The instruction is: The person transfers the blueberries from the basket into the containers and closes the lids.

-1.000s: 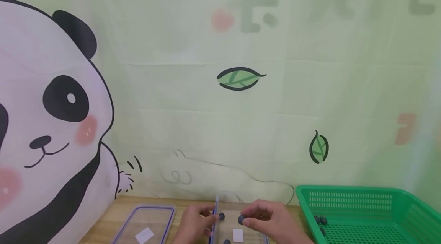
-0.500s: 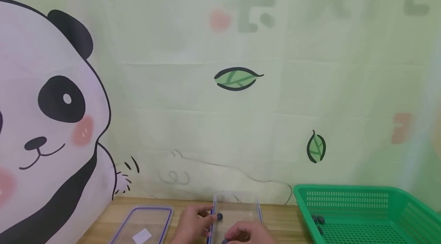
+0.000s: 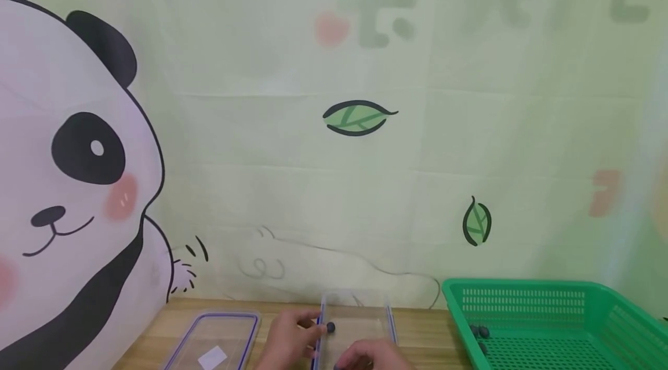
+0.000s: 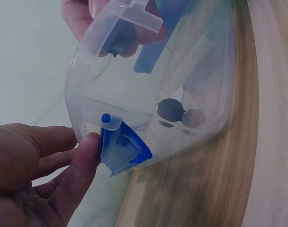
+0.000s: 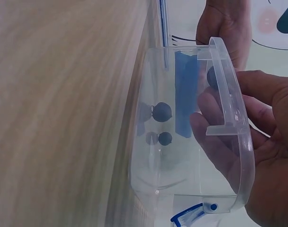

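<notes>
Dark blue berry (image 5: 211, 78), pinched in the right hand (image 3: 377, 354), hangs inside the clear box (image 3: 360, 320) near two loose berries (image 5: 162, 112); the left hand (image 3: 292, 335) grips the box's side. I'd call this placing; next wants the right hand lowered, then loosened.

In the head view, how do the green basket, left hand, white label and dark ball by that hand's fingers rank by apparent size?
Largest to smallest:
green basket
left hand
white label
dark ball

Pale green backdrop (image 3: 250, 149), printed panda (image 3: 86, 196) at left; wooden tabletop (image 3: 425, 335).
</notes>
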A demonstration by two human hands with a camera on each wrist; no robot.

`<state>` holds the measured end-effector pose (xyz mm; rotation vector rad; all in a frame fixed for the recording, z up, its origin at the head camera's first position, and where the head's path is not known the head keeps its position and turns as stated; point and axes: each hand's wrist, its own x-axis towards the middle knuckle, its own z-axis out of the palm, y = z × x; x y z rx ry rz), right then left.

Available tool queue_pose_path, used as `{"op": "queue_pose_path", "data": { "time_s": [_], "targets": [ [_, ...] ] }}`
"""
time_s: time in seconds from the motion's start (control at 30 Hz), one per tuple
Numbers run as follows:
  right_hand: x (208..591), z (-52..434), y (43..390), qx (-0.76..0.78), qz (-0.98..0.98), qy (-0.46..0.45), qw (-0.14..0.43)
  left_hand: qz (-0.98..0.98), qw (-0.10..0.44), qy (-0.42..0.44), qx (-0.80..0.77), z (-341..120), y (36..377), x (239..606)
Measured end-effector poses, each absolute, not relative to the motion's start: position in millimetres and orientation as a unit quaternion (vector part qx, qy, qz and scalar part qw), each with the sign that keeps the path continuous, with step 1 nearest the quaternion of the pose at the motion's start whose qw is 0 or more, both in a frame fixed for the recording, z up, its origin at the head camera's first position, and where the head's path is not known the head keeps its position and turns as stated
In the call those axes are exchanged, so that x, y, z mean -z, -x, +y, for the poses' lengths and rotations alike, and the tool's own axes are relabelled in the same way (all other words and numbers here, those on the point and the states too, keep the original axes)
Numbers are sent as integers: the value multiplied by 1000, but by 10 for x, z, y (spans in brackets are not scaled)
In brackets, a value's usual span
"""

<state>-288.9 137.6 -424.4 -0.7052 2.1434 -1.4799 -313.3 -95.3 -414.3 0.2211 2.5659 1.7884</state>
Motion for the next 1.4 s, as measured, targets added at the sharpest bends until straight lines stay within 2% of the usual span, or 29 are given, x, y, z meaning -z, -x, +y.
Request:
{"op": "queue_pose_path", "data": {
  "time_s": [0.13, 0.33, 0.63, 0.9, 1.4],
  "targets": [
    [4219, 1377, 2886, 532, 779, 240, 230, 816, -3, -77, -573, -954, 3131, 4148],
    [4039, 1318, 2701, 544, 780, 224, 213, 814, -4, -78, -576, -949, 3127, 4157],
    [4044, 1297, 2704, 553, 782, 209, 199, 814, -5, -74, -576, -975, 3123, 4171],
    [3815, 1373, 2674, 520, 830, 179, 98, 816, -5, -67, -574, -958, 3113, 4165],
    [2863, 1872, 2359, 441, 840, 304, -90, 818, -15, -70, -571, -944, 3125, 4170]
  ]
}}
